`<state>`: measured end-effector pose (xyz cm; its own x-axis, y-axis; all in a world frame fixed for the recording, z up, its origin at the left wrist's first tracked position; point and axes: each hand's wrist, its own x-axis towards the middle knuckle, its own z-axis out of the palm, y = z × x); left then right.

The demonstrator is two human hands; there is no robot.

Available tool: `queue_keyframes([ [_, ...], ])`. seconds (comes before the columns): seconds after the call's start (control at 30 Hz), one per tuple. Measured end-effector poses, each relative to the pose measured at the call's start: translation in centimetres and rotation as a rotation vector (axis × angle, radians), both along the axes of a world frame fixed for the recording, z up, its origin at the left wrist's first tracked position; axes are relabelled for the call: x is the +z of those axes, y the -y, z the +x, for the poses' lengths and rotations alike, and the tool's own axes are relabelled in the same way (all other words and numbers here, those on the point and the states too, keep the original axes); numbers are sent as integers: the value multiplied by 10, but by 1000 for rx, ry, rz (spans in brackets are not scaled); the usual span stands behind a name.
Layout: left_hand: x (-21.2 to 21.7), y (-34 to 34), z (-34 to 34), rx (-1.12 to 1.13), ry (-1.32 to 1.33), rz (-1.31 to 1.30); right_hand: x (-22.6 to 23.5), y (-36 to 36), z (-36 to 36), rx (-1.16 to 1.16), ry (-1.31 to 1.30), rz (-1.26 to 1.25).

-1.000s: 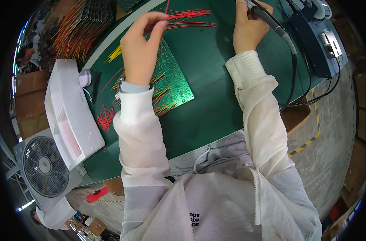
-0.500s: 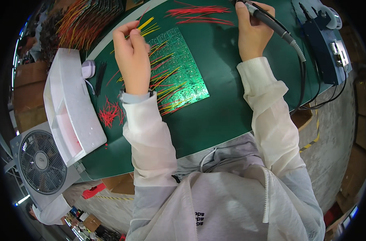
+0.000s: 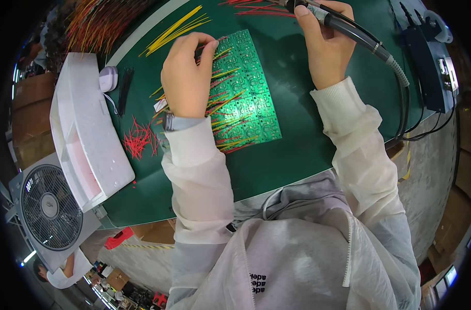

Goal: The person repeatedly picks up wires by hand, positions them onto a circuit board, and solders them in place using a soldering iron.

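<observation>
A green circuit board panel [image 3: 253, 103] lies on the green bench mat, with red and yellow wires [image 3: 226, 106] standing out along its left side. My left hand [image 3: 188, 77] is over the board's upper left corner, thumb and forefinger pinched on a thin red wire [image 3: 222, 38] whose end meets the board. In my right hand [image 3: 327, 54], beyond the board's upper right, is a black-handled soldering iron [image 3: 344, 27] with a thick cable; its tip is hidden at the top edge. Loose yellow wires [image 3: 176, 32] lie beyond my left hand, and loose red wires [image 3: 264, 11] lie near the iron.
Short red wire pieces [image 3: 138, 140] and black strips [image 3: 125, 90] lie on the left, beside a white foam tray [image 3: 103, 139]. A grey fan [image 3: 52, 206] stands past it. At the right is a blue soldering unit [image 3: 427, 64]. Bundled wired boards [image 3: 103, 23] sit at upper left.
My left hand has moved right, from beside the yellow wires to the board's upper left corner, carrying the red wire. My right hand still holds the iron. The view has shifted slightly.
</observation>
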<state>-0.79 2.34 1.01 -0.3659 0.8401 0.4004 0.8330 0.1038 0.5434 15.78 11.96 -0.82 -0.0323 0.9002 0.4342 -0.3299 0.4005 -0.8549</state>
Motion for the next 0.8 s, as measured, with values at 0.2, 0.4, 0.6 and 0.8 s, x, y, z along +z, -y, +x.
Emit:
queue_keyframes([
  [0.2, -1, 5, 8, -8, -23, 124, -6, 16, 11, 16, 173, 45],
  [0.4, -13, 5, 2, -76, 74, 154, -12, 20, 7, 23, 151, 25],
  [0.6, -21, 6, -3, -104, 135, 130, -11, 19, 14, -79, 343, 127],
  [0.8, -19, 8, -1, -121, 166, 96, -15, 18, 11, -53, 253, 114],
])
